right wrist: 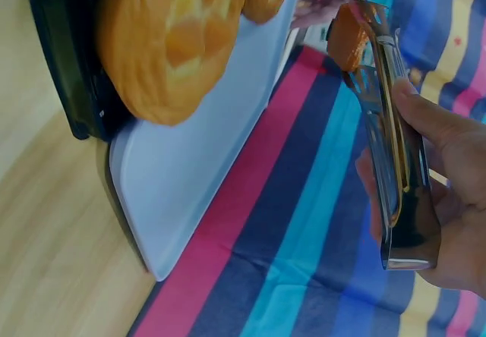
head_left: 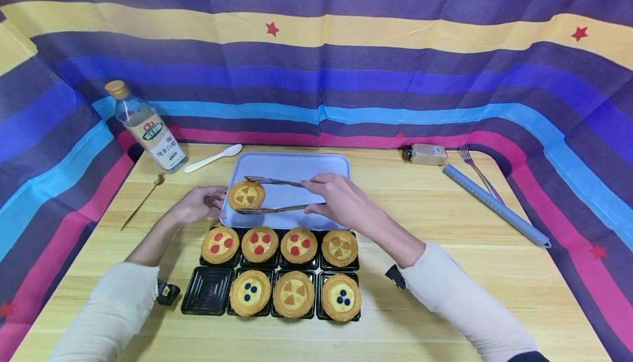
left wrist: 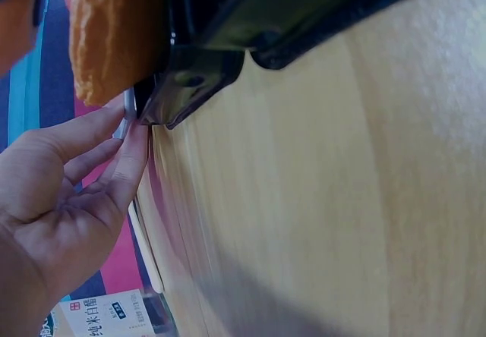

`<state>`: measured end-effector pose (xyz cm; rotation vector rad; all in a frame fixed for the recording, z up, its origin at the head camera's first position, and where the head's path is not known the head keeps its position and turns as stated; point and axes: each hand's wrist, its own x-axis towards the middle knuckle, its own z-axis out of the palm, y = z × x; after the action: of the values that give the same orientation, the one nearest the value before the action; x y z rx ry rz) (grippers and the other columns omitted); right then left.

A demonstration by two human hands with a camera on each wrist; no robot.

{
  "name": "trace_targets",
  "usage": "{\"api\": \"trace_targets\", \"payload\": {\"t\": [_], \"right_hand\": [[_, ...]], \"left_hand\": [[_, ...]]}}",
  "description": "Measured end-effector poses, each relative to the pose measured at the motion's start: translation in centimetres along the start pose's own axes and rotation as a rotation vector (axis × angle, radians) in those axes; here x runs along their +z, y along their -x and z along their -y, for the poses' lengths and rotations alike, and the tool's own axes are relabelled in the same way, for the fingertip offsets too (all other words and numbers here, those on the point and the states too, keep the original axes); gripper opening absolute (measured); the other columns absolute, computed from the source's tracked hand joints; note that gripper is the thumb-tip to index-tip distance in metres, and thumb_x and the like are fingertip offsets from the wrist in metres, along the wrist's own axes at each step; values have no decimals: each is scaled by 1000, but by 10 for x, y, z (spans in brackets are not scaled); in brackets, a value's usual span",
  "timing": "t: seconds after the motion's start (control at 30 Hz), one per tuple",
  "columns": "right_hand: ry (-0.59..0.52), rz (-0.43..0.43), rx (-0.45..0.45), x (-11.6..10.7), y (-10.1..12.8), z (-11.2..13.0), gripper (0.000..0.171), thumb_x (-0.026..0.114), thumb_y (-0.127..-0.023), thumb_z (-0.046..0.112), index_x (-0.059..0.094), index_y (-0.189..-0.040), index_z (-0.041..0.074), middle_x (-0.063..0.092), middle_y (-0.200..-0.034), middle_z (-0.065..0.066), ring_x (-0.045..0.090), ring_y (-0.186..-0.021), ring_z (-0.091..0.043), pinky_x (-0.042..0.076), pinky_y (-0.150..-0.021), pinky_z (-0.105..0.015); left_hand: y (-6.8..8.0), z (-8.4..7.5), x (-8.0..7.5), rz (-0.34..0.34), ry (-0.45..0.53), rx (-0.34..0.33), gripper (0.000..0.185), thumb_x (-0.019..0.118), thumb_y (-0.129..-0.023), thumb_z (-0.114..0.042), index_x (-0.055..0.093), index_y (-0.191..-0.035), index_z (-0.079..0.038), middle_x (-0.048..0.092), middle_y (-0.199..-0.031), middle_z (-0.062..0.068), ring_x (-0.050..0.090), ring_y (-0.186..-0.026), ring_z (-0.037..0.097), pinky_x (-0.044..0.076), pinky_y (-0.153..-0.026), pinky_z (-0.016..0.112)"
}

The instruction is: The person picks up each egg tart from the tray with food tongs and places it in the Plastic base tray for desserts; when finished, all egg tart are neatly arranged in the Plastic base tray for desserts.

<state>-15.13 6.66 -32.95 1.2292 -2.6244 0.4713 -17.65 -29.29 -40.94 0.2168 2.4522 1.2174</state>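
My right hand point(head_left: 343, 200) grips metal tongs point(right wrist: 387, 124), whose ends hold a round tart point(head_left: 246, 195) topped with orange-brown triangular pieces. In the head view the tart overlaps the left end of a pale blue tray point(head_left: 296, 164). At the left edge of that tray, my left hand point(head_left: 198, 204) pinches its rim between thumb and fingers, as the left wrist view shows. Just in front stand two rows of black plastic holders. The far row bears tarts with red pieces point(head_left: 299, 245) and one triangle-topped tart point(head_left: 339, 248).
Blueberry-topped tarts point(head_left: 341, 297) and another triangle-topped tart point(head_left: 294, 294) fill the near row beside a bare black holder point(head_left: 207, 290). Leftward are a vinegar bottle point(head_left: 150, 128), white spoon point(head_left: 214, 159) and thin metal spoon point(head_left: 143, 201). Rightward lie a small jar point(head_left: 425, 154), fork point(head_left: 478, 172) and blue-grey stick point(head_left: 497, 206).
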Motion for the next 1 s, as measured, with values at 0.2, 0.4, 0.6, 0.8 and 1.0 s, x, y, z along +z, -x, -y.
{"api": "trace_targets", "payload": {"t": [0.2, 0.4, 0.6, 0.8, 1.0], "right_hand": [[-28, 1, -66, -4, 18, 16, 51, 76, -79, 29, 64, -121, 3, 69, -111, -11, 66, -102, -22, 55, -89, -31], [-18, 33, -128, -2, 32, 34, 51, 74, -81, 32, 63, -123, 5, 70, -111, -9, 67, -99, -18, 55, -87, -29], [-2, 65, -169, 5, 40, 54, 51, 72, -81, 36, 64, -123, 8, 69, -112, -5, 66, -99, -16, 55, -86, -29], [52, 79, -211, 16, 40, 69, 54, 69, -82, 42, 62, -126, 11, 68, -108, 0, 64, -97, -12, 54, -83, -26], [65, 129, -211, 23, 38, 80, 53, 67, -83, 44, 62, -126, 14, 68, -110, 2, 63, -101, -11, 49, -96, -24]], "left_hand": [[-1, 0, 0, 3, 16, 2, 73, 67, -78, 6, 31, -141, 12, 51, -121, 31, 61, -88, 11, 55, -73, 20], [-2, 1, 0, 10, 35, -3, 75, 68, -78, 4, 30, -142, 11, 51, -123, 32, 63, -92, 19, 55, -73, 21], [-1, -2, 0, 12, 21, -10, 77, 71, -79, -1, 30, -143, 9, 53, -123, 31, 63, -97, 27, 54, -74, 21], [-1, -1, -2, 23, 37, 1, 77, 71, -78, 0, 30, -142, 10, 53, -122, 32, 64, -95, 26, 55, -75, 22], [-2, 3, -5, 45, 70, 6, 77, 69, -77, 4, 28, -143, 11, 52, -123, 31, 64, -94, 21, 56, -79, 25]]}}
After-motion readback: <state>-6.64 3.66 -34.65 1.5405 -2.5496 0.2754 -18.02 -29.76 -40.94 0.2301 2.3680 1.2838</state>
